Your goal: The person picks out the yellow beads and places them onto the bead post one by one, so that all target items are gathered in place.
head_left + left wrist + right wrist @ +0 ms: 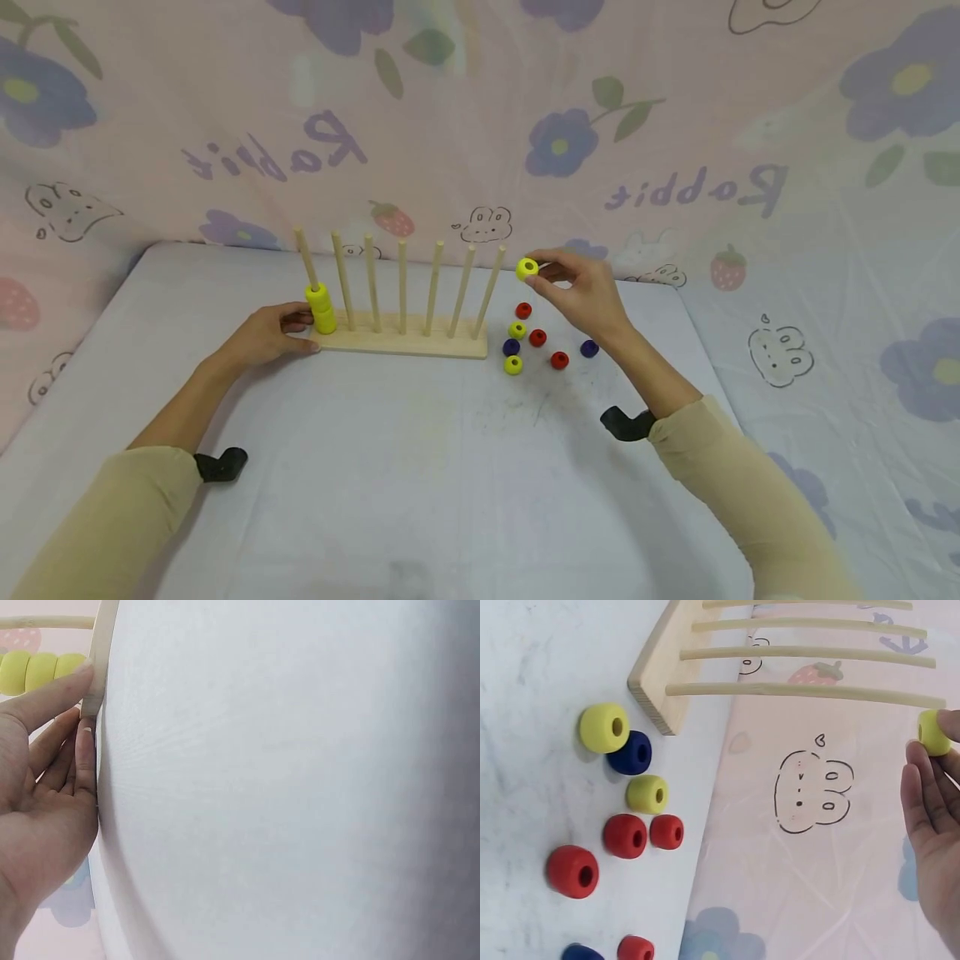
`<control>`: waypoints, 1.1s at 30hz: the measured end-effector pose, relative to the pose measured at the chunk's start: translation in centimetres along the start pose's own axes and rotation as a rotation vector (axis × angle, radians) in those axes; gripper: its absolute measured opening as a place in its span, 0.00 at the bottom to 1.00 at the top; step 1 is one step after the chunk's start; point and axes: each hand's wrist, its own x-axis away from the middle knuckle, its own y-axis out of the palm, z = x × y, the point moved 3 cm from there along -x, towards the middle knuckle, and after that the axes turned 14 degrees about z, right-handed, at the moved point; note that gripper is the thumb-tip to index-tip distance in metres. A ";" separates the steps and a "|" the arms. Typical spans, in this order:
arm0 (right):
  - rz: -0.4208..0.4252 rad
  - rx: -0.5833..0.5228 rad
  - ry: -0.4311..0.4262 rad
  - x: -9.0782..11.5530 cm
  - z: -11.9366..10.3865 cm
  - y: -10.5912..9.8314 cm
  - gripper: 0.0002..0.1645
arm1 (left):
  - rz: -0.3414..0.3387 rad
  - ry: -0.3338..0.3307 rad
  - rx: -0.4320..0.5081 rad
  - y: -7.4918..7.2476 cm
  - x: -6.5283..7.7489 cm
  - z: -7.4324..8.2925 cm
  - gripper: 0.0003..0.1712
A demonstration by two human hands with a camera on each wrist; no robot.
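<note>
A wooden peg rack point(405, 343) with a row of upright pegs stands on the table. Several yellow beads point(320, 310) are stacked on its leftmost peg. My left hand point(264, 335) is at the rack's left end, thumb and fingers pinching the base point(96, 682). Up near the top of the rightmost peg, my right hand point(585, 292) pinches a yellow bead point(933, 733) between thumb and fingers. That bead is apart from the peg point(802, 691), with its hole showing in the head view.
Right of the rack lie loose beads: yellow beads point(513, 365), red beads point(559, 360) and dark blue beads point(589, 348). A patterned cloth point(450, 125) hangs behind the white table point(360, 467). Black wrist mounts point(221, 465) stick out from both sleeves.
</note>
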 end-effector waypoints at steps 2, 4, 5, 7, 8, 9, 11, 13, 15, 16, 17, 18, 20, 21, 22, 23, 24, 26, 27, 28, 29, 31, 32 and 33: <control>-0.002 0.000 -0.009 -0.4 -0.3 0.0 0.17 | -0.003 -0.002 0.006 0.0 0.0 0.0 0.46; -0.005 0.007 -0.016 -0.8 -0.6 0.1 0.17 | -0.006 -0.005 0.012 0.1 -0.1 -0.1 0.47; -0.006 0.014 -0.017 -0.9 -0.8 0.1 0.17 | -0.007 -0.007 0.013 0.1 -0.1 -0.2 0.47; -0.007 0.017 -0.021 -1.3 -1.0 0.2 0.16 | -0.010 -0.010 0.016 0.1 -0.2 -0.3 0.47; -0.004 0.016 -0.024 -1.5 -1.2 0.3 0.16 | -0.011 -0.010 0.015 0.1 -0.2 -0.3 0.47; 0.002 0.012 -0.029 -1.8 -1.4 0.3 0.16 | -0.011 -0.009 0.015 0.1 -0.2 -0.3 0.47; 0.018 -0.001 -0.041 -2.2 -1.7 0.4 0.16 | -0.012 -0.007 0.014 0.1 -0.3 -0.3 0.47; 0.031 -0.010 -0.056 -2.7 -2.1 0.4 0.16 | -0.012 -0.007 0.014 0.0 -0.3 -0.2 0.47; 0.033 -0.015 -0.064 -3.1 -2.4 0.5 0.16 | -0.012 -0.006 0.010 0.0 -0.3 -0.2 0.47; 0.031 -0.014 -0.064 -3.2 -2.6 0.6 0.16 | -0.011 -0.009 0.006 0.0 -0.3 -0.2 0.47; 0.025 -0.018 -0.062 -3.3 -2.7 0.8 0.16 | -0.010 -0.011 0.003 0.0 -0.2 -0.2 0.47; 0.020 -0.019 -0.066 -3.4 -2.9 0.9 0.16 | -0.010 -0.013 0.000 0.0 -0.3 -0.2 0.47; 0.014 -0.028 -0.070 -3.7 -3.2 1.2 0.16 | -0.011 -0.015 -0.002 0.0 -0.2 -0.2 0.47; 0.014 -0.033 -0.075 -3.8 -3.4 1.4 0.17 | -0.013 -0.015 -0.001 0.0 -0.2 -0.2 0.48; 0.013 -0.043 -0.081 -3.8 -3.6 1.6 0.17 | -0.014 -0.022 0.003 0.0 -0.2 -0.3 0.48; 0.012 -0.049 -0.089 -3.9 -3.8 1.9 0.17 | -0.015 -0.023 0.007 0.0 -0.2 -0.3 0.48; 0.010 -0.046 -0.095 -4.0 -4.0 2.1 0.17 | -0.016 -0.025 0.010 0.0 -0.2 -0.3 0.48; 0.010 -0.037 -0.108 -4.2 -4.4 2.5 0.17 | -0.018 -0.030 0.014 -0.1 -0.2 -0.1 0.49; 0.011 -0.032 -0.115 -4.3 -4.5 2.7 0.17 | -0.019 -0.034 0.017 -0.1 -0.1 -0.1 0.49; 0.012 -0.029 -0.118 -4.3 -4.7 2.9 0.18 | -0.021 -0.039 0.020 -0.1 -0.1 0.0 0.49; 0.014 -0.026 -0.122 -4.4 -4.8 3.0 0.17 | -0.023 -0.042 0.022 -0.1 -0.1 0.0 0.48; 0.022 -0.033 -0.131 -4.6 -5.0 3.3 0.18 | -0.027 -0.047 0.023 -0.1 -0.1 0.1 0.48; 0.026 -0.043 -0.132 -4.6 -5.0 3.3 0.18 | -0.029 -0.048 0.024 0.0 -0.1 0.1 0.48; 0.029 -0.054 -0.136 -4.7 -5.1 3.4 0.18 | -0.029 -0.049 0.025 0.0 -0.2 0.1 0.48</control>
